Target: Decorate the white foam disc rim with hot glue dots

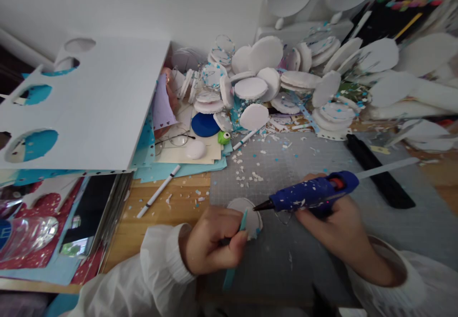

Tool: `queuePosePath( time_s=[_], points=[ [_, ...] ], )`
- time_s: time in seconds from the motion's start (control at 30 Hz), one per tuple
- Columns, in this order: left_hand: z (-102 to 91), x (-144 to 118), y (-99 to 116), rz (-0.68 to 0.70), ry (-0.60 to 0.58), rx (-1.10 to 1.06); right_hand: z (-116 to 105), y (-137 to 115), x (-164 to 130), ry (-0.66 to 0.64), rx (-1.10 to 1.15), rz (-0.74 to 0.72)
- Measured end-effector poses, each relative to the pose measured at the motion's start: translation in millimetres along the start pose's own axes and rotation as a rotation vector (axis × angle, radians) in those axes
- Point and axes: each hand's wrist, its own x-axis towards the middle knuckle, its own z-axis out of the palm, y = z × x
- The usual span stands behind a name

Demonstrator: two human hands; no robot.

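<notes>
My left hand (218, 238) pinches a narrow teal paper strip (229, 279) between thumb and fingers; its upper end sticks up past the fingertips. Below and behind that hand, a round white foam disc (255, 219) lies on the grey cutting mat (286, 259), with blue bits along its edge. My right hand (332, 231) is wrapped round a blue hot glue gun (304, 194) spotted with white. The gun's dark nozzle points left, close to the strip's tip; whether they touch I cannot tell. A translucent glue stick (390, 168) juts from its back.
Many white discs (250, 89) are piled along the back. At the left stands a white foam board (96, 102) with round cut-outs, near a phone (88, 216) and a plastic bottle (28, 236). A black cutter-like tool (379, 171) and white pens (159, 190) lie nearby.
</notes>
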Motion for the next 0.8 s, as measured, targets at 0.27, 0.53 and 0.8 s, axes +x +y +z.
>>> queuePosePath(
  time_s=[0.27, 0.53, 0.8],
  points=[
    [1.2, -1.0, -2.3, 0.000, -0.006, -0.025, 0.0, 3.7, -0.6, 0.010, -0.032, -0.077],
    [1.6, -1.0, -1.9, 0.005, 0.007, -0.034, 0.3, 3.8, -0.4, 0.005, -0.024, -0.111],
    [1.2, -1.8, -4.2, 0.002, -0.006, -0.053, 0.5, 3.3, 0.3, 0.022, -0.056, -0.138]
  ],
)
